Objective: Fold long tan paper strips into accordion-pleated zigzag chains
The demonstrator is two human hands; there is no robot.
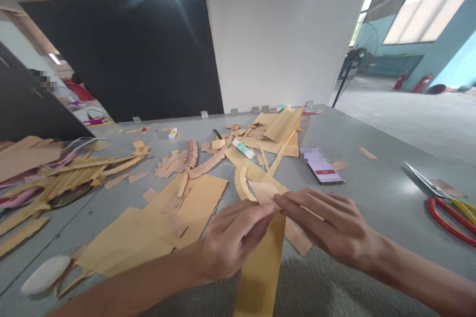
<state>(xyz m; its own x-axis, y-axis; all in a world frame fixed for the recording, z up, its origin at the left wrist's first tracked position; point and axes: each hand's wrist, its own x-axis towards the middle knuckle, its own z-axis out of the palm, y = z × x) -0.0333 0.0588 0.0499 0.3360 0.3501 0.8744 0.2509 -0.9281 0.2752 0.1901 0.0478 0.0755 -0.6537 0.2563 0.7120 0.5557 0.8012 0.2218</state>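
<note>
Between my two hands is a small piece of tan paper [263,191]. My left hand [238,233] pinches its near edge, fingers curled and pressed together. From the other side, the fingertips of my right hand [327,220] close on the same piece. Below them a long strip of yellow-brown paper [260,267] runs toward me. Just beyond my left fingers lies a curved, pleated paper strip [243,183]. A glue stick [243,149] rests on the paper scraps farther back.
At the right are scissors [442,198] with red and yellow handles, and a phone [323,166]. Paper sheets [137,233] and a white computer mouse [46,275] lie to the left. Folded paper [284,126] is piled at the back, before a white panel [286,49].
</note>
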